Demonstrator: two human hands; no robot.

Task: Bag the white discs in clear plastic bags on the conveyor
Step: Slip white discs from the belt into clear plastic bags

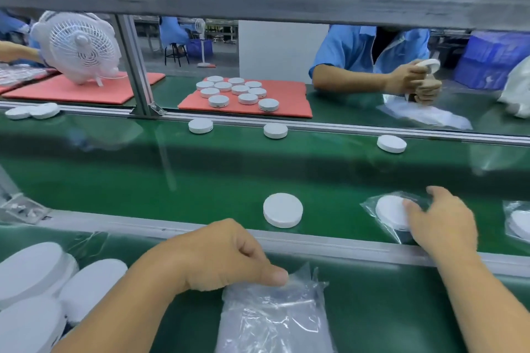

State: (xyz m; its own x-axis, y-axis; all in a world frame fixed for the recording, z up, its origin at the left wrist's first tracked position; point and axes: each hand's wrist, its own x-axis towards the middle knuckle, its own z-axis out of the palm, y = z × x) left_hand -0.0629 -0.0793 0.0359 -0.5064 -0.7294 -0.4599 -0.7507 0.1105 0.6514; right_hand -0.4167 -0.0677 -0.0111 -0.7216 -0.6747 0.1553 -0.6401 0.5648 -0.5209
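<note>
My left hand (226, 255) is low in the middle, thumb and fingers pinched on the top of a pile of clear plastic bags (272, 318) on the near green shelf. Out on the green conveyor (143, 180), my right hand (441, 221) has its fingers spread and rests on a white disc inside a clear bag (390, 210). A bare white disc (282, 210) lies on the belt between my hands. Another bagged disc (520, 223) shows at the right edge. Several loose white discs (34, 275) are piled at the bottom left.
An aluminium rail (315, 246) separates my shelf from the belt. Three discs (275, 130) lie along the belt's far edge. Opposite, a person in a blue shirt (358, 49) handles a disc. A red mat (286, 106) carries several discs, and a white fan (80, 46) stands at the left.
</note>
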